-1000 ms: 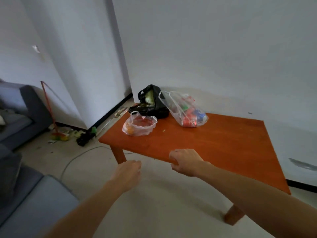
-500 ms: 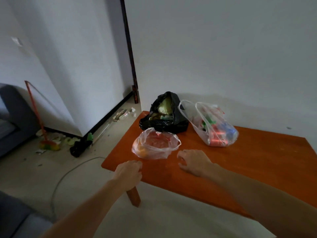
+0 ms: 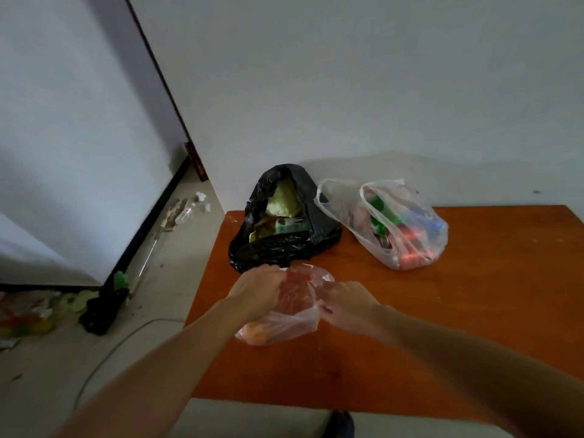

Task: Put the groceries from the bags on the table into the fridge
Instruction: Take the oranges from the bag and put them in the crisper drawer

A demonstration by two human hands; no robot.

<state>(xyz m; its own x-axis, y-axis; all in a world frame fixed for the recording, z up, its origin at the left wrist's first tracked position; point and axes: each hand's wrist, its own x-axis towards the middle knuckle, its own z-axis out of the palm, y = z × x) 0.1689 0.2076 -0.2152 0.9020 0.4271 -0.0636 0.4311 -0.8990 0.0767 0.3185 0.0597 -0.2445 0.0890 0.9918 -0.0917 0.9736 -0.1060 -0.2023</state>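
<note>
A small clear plastic bag [image 3: 284,324] with red and orange produce lies near the left front of the orange wooden table [image 3: 474,311]. My left hand [image 3: 257,289] grips the bag's left rim and my right hand [image 3: 343,300] pinches its right rim, the mouth of the bag between them. Behind it stands an open black bag [image 3: 284,235] with greenish groceries inside. To its right lies a clear bag [image 3: 401,226] holding red, green and blue packs. No fridge is in view.
White walls rise behind the table and at the left, with a black skirting board [image 3: 148,222]. Litter, a dark object [image 3: 101,308] and a cable [image 3: 120,339] lie on the floor at the left. A dark shoe [image 3: 339,423] shows below the table's front edge.
I have stepped up to the table and the view has tilted down. Both hands moved forward from the table's front edge onto the small clear bag and took hold of its rim.
</note>
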